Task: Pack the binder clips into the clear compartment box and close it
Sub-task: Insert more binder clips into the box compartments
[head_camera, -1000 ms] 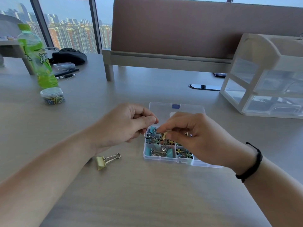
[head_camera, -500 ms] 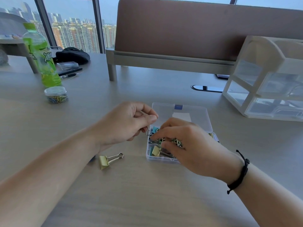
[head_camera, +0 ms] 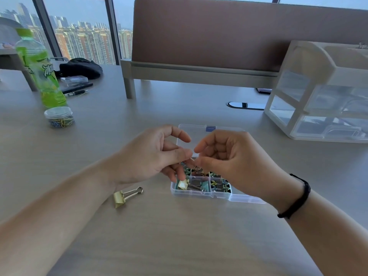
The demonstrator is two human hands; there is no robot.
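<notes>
While both hands, left hand and right hand, share a pinching grip on a small clip above the open compartment box, best lower it squarely into a free cell.

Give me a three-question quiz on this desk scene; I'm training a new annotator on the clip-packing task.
1. True or false: the compartment box has its lid shut.
2. Which clip lies loose on the table? A) a yellow binder clip B) a red one C) none
3. What stands in front of the green bottle?

Key: 1 false, the lid is open. 2 A, the yellow binder clip lies near the left hand. 3 A small jar of paper clips.
</notes>
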